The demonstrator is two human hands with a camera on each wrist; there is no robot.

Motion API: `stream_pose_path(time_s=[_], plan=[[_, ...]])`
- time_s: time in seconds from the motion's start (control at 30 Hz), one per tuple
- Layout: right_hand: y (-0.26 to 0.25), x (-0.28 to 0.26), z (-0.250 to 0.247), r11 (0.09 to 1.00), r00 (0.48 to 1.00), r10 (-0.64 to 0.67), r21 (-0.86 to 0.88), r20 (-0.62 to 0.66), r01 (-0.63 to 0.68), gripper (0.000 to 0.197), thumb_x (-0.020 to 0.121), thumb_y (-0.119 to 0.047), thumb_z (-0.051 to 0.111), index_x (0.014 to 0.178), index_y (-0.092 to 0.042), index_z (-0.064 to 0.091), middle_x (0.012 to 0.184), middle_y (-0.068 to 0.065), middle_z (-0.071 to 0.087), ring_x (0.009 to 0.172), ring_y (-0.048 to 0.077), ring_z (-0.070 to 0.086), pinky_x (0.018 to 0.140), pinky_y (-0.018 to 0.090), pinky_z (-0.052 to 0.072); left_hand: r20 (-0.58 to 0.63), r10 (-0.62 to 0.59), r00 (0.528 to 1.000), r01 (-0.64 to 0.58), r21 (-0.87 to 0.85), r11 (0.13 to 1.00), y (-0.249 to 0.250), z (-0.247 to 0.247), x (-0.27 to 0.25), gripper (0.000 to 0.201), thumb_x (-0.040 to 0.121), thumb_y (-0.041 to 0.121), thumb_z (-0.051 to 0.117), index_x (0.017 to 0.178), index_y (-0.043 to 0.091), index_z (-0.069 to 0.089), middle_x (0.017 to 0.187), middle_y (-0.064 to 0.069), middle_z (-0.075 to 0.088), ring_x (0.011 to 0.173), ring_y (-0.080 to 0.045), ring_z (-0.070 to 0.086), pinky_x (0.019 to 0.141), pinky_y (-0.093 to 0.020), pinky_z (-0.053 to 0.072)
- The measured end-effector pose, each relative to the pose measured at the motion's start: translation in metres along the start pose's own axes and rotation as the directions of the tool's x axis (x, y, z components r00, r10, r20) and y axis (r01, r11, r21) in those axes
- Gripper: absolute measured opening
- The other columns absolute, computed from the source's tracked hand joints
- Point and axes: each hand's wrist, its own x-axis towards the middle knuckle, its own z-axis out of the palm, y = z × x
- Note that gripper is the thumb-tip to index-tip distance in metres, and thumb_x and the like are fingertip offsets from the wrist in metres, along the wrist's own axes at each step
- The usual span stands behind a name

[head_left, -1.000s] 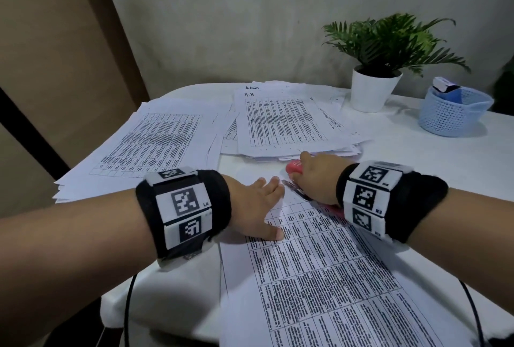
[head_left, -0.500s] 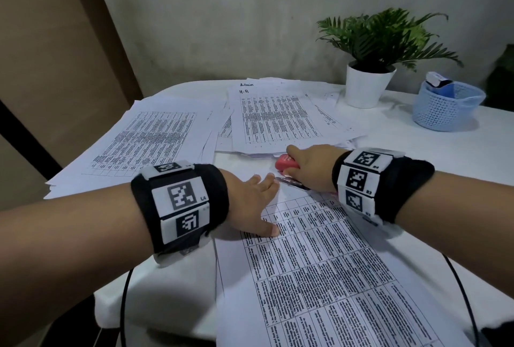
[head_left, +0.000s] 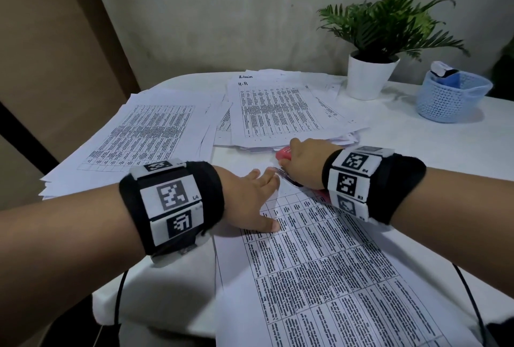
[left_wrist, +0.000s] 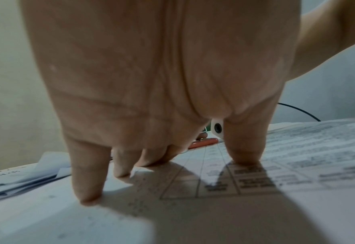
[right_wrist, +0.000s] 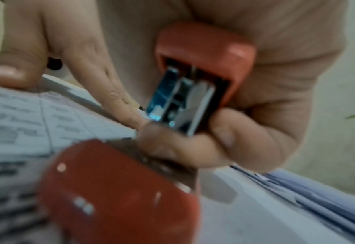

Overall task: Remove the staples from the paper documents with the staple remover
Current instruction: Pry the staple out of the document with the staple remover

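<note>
While we compare this moment with the two a little earlier, we find almost nothing altered: our left hand [head_left: 250, 202] lies on the same sheet and our right hand [head_left: 303, 163] holds the same tool at the same corner. We judge from this that the staple is being worked at rather than already out; the staple itself we cannot make out.

Taking the near document [head_left: 319, 263] as our landmark, the left hand lies on its far left corner, fingers [left_wrist: 87, 178] straight and spread, tips pressing the paper flat. The staple remover [head_left: 283, 153] sits at the far edge of that document, just right of the left fingertips. Our right hand is clamped on it, thumb and fingers curled round its red plastic shell. The right wrist view shows shiny metal plates inside the shell [right_wrist: 180, 100], though blur hides the tips and whether they bite anything.

The document is thin white paper printed with a dense grid of small text, smooth and limp. Beyond it lie two loose stacks of papers [head_left: 278, 113], one fanned untidily. Farther right of the document stand a plant [head_left: 372, 74] in a smooth white pot and a pale blue mesh basket [head_left: 450, 96], all on the white worktop [head_left: 417, 135].
</note>
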Motion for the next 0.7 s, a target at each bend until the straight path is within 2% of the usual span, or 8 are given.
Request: stream_pose_path(time_s=[0.1, 0.33, 0.47, 0.7], plan=[[0.005, -0.001, -0.004, 1.000, 1.000, -0.017, 0.001, -0.002, 0.017, 0.047, 0.100, -0.041, 0.029, 0.127, -0.005, 0.041, 0.122, 0.014, 0.054, 0.108, 0.028, 0.055, 0.078, 0.030, 0.036, 0.000, 0.008, 1.000, -0.008, -0.011, 1.000, 0.001, -0.001, 0.000, 0.091, 0.093, 0.061, 0.032, 0.147, 0.012, -0.022, 0.154, -0.001, -0.029, 0.146, -0.020, -0.014, 0.118, -0.050, 0.013], [0.014, 0.003, -0.010, 0.997, 0.996, -0.073, -0.012, 0.053, 0.074, 0.051, 0.099, -0.047, 0.027, 0.126, -0.007, 0.045, 0.121, 0.013, 0.056, 0.103, 0.025, 0.054, 0.081, 0.031, 0.038, -0.008, 0.012, 1.000, -0.012, -0.020, 1.000, -0.001, -0.001, -0.001, 0.091, 0.092, 0.061, 0.033, 0.147, 0.014, -0.023, 0.154, 0.000, -0.030, 0.146, -0.019, -0.014, 0.118, -0.050, 0.013], [0.015, 0.005, -0.012, 0.996, 0.994, -0.092, -0.010, 0.059, 0.092, 0.051, 0.099, -0.048, 0.027, 0.116, -0.007, 0.051, 0.112, 0.012, 0.060, 0.086, 0.021, 0.049, 0.078, 0.029, 0.038, -0.023, 0.016, 1.000, -0.016, -0.021, 1.000, -0.001, 0.000, -0.002, 0.090, 0.093, 0.060, 0.034, 0.147, 0.015, -0.021, 0.155, -0.002, -0.028, 0.147, -0.020, -0.012, 0.118, -0.050, 0.013], [0.017, 0.010, -0.013, 0.993, 0.990, -0.114, -0.028, 0.085, 0.116, 0.057, 0.098, -0.051, 0.025, 0.107, -0.005, 0.057, 0.090, 0.007, 0.057, 0.082, 0.021, 0.053, 0.074, 0.028, 0.039, -0.030, 0.033, 0.999, -0.034, -0.018, 0.999, -0.003, 0.001, 0.001, 0.086, 0.092, 0.061, 0.033, 0.148, 0.022, -0.021, 0.155, -0.002, -0.028, 0.147, -0.021, -0.012, 0.117, -0.052, 0.013]])
